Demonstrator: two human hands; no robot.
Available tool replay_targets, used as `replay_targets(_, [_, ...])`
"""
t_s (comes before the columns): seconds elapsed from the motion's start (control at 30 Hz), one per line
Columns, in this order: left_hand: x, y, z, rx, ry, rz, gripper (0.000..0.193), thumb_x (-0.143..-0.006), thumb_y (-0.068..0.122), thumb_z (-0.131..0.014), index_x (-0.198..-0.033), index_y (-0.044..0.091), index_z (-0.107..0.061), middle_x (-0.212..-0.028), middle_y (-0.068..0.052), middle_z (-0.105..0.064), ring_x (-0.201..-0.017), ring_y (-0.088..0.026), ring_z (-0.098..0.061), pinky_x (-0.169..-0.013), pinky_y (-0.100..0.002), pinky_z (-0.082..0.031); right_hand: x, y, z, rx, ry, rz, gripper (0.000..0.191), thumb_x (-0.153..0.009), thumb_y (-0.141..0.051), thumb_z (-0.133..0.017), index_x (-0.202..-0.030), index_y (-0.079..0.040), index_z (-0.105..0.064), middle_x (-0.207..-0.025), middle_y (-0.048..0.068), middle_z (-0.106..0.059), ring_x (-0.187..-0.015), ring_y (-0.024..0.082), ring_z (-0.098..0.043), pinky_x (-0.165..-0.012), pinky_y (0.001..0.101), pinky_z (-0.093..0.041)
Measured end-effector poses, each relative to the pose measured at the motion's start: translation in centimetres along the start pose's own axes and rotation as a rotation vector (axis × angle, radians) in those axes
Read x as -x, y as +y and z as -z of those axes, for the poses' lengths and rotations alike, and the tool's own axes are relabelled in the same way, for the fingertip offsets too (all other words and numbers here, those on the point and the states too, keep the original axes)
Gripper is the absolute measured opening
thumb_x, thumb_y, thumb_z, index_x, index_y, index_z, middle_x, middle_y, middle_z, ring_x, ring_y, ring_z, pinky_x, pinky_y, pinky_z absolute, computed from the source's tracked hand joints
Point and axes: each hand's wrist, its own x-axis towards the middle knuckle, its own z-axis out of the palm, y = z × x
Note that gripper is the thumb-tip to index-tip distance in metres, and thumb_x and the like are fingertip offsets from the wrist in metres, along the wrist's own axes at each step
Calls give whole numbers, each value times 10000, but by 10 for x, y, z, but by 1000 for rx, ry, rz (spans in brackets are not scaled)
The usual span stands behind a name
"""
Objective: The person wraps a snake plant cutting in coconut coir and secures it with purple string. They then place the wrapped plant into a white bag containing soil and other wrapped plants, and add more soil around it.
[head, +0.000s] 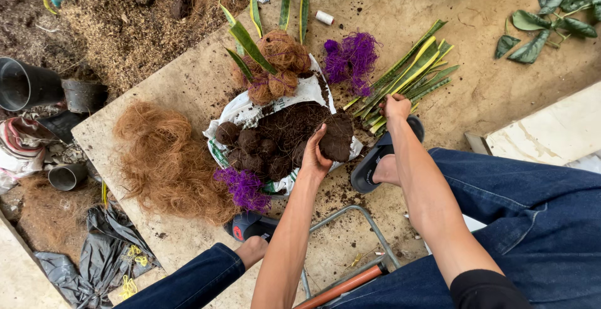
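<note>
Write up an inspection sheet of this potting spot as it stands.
Surface: brown board, dusted with loose soil.
Job's things: soil ball in left hand; striped leaf cuttings under right hand; more soil balls and a soil heap on a white sack.
Clutter: coir fibre pile, two purple string tufts, fibre-wrapped plants, small white roll.
Grippers: left hand cups the ball; right hand rests closed on the cuttings.
Cables: nothing seen.
Surroundings: black pots, black plastic sheeting, loose green leaves.
</note>
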Motion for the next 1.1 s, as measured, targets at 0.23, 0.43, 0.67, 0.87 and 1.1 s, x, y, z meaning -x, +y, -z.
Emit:
replay_targets(0.23, [1,3,-10,18,-77,-44,645,-778,371,-821,-1326,134,-577,-1339,-110,-638,-1260,-298,-606,-1111,-538,-465,8,-8,3,236,36,292,389,-937,-128,-684,-1270,30,-560,-925,173,-750,-658,194,-712,-611,353,-546])
replay_targets(0.43, [5,1,-21,49,-68,-61,510,-840,309,-784,-1269,115,-588,-1280,-93,-664,-1210,-284,-633,-1079,-531,-500,11,-15,4,400,181,435,388,-973,-184,-652,-1271,21,-509,-1000,201,-719,-874,306,-693,-833,457,-530])
replay_targets(0.67, [13,1,-24,57,-49,-29,519,-838,319,-768,-1286,131,-585,-1269,-78,-662,-1199,-275,-632,-1069,-546,-495,19,-18,7,291,95,377,523,-976,-150,-550,-1444,-21,-356,-1027,190,-711,-750,305,-673,-750,473,-556])
replay_targets(0.87, [17,13,-29,129,-58,-49,655,-865,384,-751,-1439,163,-527,-1436,-82,-592,-1332,-288,-565,-1142,-500,-430,36,-31,-2,315,-61,711,334,-919,-159,-712,-1145,64,-610,-926,166,-753,-799,203,-729,-755,376,-579])
replay_targets(1.1, [47,54,-21,58,-158,-139,710,-882,546,-649,-1470,159,-560,-1506,-103,-546,-1386,-309,-520,-1145,-519,-421,92,-49,-49,282,-221,750,209,-929,-151,-690,-1042,22,-721,-881,104,-759,-742,159,-712,-712,321,-580])
